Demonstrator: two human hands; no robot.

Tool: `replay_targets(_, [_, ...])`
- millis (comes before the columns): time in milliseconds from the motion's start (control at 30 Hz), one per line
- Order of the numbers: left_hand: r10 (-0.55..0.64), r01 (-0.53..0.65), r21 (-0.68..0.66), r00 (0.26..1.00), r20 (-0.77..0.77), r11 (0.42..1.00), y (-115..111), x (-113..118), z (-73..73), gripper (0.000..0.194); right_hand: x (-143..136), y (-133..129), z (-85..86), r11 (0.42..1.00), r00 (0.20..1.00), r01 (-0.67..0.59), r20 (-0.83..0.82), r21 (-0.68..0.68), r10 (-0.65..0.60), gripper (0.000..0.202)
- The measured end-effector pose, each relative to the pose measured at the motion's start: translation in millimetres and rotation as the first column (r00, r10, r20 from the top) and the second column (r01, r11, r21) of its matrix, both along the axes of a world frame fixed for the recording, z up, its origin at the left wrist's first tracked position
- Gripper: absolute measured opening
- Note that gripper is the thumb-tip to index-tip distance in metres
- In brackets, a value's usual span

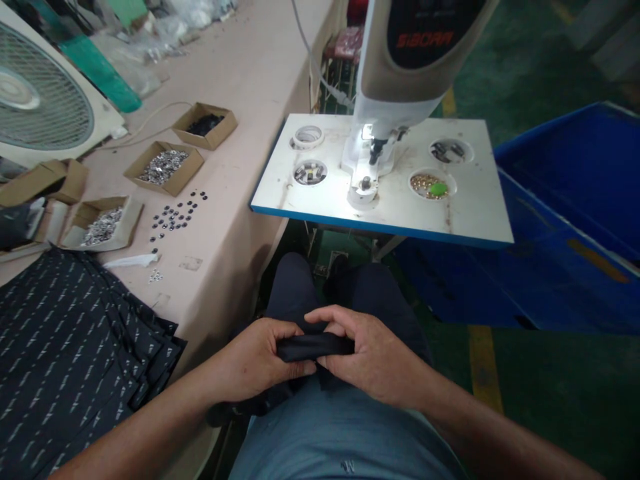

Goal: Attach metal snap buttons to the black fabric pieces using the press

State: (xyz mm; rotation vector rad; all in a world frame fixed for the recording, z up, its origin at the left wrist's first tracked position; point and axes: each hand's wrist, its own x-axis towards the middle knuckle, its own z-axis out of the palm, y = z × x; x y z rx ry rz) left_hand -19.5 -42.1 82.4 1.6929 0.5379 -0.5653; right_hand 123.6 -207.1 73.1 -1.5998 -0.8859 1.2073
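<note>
Over my lap, my left hand and my right hand both grip a folded piece of black fabric, one at each end. My thumbs lie along its lower edge and my fingers curl round it; the right index finger is raised a little above it. What the fabric belongs to cannot be made out. In front of my knees stands a snap-press machine with a lit working point, set in a white tabletop with a blue edge.
Round wells in the tabletop hold small metal parts and gold studs. On the bench at left are cardboard boxes of fasteners, loose black snaps, stacked black printed fabric and a fan. A blue bin stands at right.
</note>
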Motion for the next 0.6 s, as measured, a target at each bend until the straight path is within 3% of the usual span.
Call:
replay_targets(133, [-0.009, 0.005, -0.124, 0.999, -0.031, 0.992, 4, 3, -0.2, 0.022, 6, 2, -5.4, 0.999, 0.992, -0.027, -0.126, -0.04, 0.022, 0.048])
replay_targets(400, [0.092, -0.113, -0.295, 0.992, -0.085, 0.949, 3, -4, -7.5, 0.025, 7, 6, -12.2, 0.997, 0.982, -0.056, -0.182, -0.044, 0.048, 0.043])
replay_targets(600, [0.19, -0.224, -0.368, 0.974, -0.126, 0.902, 1, -11, -11.0, 0.027, 8, 7, -8.9, 0.998, 0.995, -0.068, -0.075, 0.006, 0.068, 0.036])
